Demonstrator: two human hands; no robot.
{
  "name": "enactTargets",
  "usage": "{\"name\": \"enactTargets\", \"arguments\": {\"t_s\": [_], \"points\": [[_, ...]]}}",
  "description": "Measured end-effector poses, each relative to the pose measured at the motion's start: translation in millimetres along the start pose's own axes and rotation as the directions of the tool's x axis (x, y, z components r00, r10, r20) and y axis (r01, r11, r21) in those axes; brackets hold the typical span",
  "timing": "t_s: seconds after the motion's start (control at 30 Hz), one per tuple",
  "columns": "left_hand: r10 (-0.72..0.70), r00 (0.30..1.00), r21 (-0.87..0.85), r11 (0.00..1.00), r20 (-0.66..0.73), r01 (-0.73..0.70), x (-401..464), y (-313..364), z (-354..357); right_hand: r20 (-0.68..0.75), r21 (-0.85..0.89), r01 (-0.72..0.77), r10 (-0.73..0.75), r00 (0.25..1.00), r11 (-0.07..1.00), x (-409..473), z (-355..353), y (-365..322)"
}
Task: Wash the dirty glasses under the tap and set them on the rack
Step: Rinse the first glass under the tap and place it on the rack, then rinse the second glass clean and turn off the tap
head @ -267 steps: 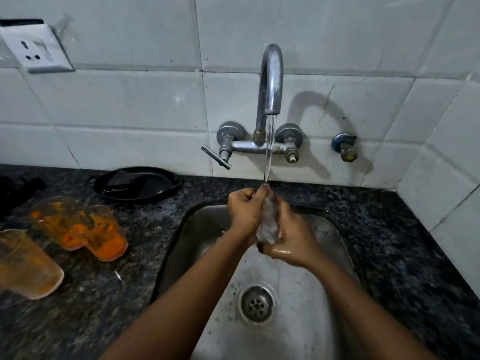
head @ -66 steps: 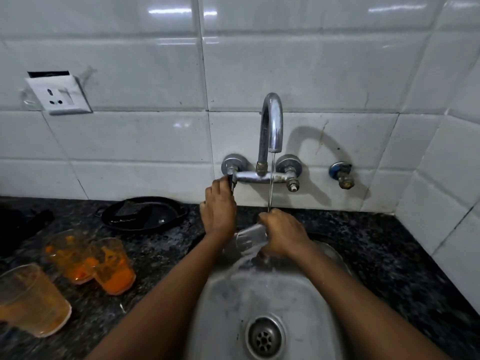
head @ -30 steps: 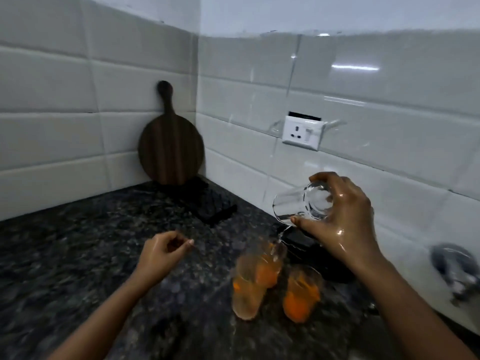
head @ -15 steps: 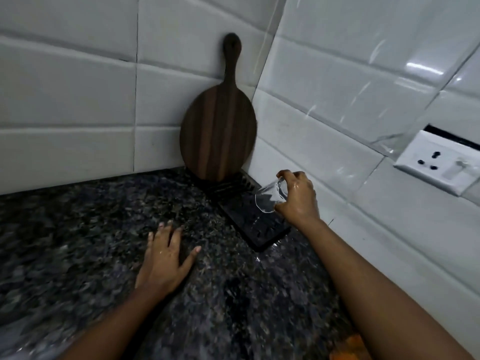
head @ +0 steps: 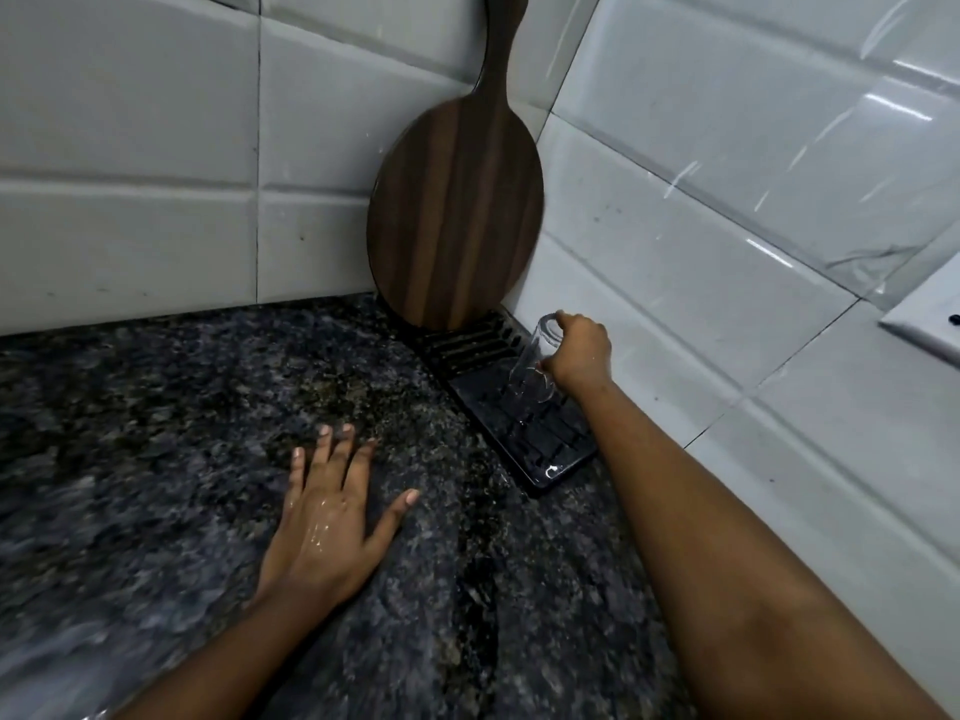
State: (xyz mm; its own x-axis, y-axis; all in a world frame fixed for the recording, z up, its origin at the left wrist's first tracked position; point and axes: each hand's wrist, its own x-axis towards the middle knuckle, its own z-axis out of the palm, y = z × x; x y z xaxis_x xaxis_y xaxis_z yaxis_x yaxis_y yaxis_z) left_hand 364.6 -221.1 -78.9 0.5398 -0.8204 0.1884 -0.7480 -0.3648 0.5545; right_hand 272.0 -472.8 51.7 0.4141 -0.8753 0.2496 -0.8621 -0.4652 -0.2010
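This is a home kitchen, seen at a corner of its worktop. A dark speckled granite counter (head: 171, 407) fills the lower left of the frame, and glossy white rectangular wall tiles (head: 130, 122) rise behind it on both walls. A round wooden chopping board (head: 457, 205) with a long handle leans upright in the corner, top centre. Below it lies a black slatted drying rack (head: 540, 444) (wet and shining). A white wall socket (head: 930, 324) shows at the right edge.
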Motion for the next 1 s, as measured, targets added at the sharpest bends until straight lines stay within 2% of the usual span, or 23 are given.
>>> {"name": "enactTargets", "arguments": {"t_s": [0.13,0.23,0.4,0.5,0.6,0.67,0.73,0.8,0.9,1.0], "points": [[0.01,1.0,-0.009,1.0,0.002,-0.01,0.5,-0.5,-0.3,-0.034,0.037,-0.054,0.055,0.998,0.998,-7.4,-5.7,6.1],[0.029,1.0,0.024,0.999,0.012,-0.029,-0.1,1.4,-1.2,-0.067,0.04,-0.037,0.039,0.997,0.999,-20.6,-8.6,5.3],[0.051,0.998,0.049,0.997,0.027,-0.052,0.4,0.7,-1.6,-0.099,0.141,0.022,-0.008,0.995,0.99,-70.9,-28.8,-9.2],[0.044,0.998,-0.023,0.999,0.039,-0.043,-2.5,1.9,-8.1,-0.118,0.223,0.054,-0.028,0.993,0.973,-118.9,-55.1,-11.7],[0.051,0.998,-0.021,0.998,-0.032,-0.052,-11.5,3.5,-14.2,-0.204,0.403,0.089,-0.006,0.979,0.911,-186.1,-95.6,-5.3],[0.067,0.993,-0.116,0.99,-0.096,-0.078,-28.2,15.5,-16.6,-0.275,0.477,0.104,0.036,0.961,0.873,-233.6,-122.2,7.0],[0.127,0.986,-0.349,0.924,-0.112,-0.159,-60.3,45.2,-19.2,-0.31,0.511,0.071,0.107,0.945,0.856,-282.4,-143.3,30.1],[0.179,0.981,-0.534,0.824,-0.07,-0.189,-99.4,83.9,-23.3,-0.302,0.559,0.0,0.204,0.931,0.829,-328.7,-158.9,55.8],[0.314,0.943,-0.652,0.738,0.107,-0.172,-151.8,129.1,-22.9,-0.293,0.575,-0.113,0.333,0.896,0.81,-388.4,-168.4,94.2],[0.428,0.837,-0.6,0.785,0.342,-0.156,-181.5,162.9,-8.7,-0.24,0.538,-0.299,0.484,0.842,0.788,-438.9,-167.4,135.6]]}}
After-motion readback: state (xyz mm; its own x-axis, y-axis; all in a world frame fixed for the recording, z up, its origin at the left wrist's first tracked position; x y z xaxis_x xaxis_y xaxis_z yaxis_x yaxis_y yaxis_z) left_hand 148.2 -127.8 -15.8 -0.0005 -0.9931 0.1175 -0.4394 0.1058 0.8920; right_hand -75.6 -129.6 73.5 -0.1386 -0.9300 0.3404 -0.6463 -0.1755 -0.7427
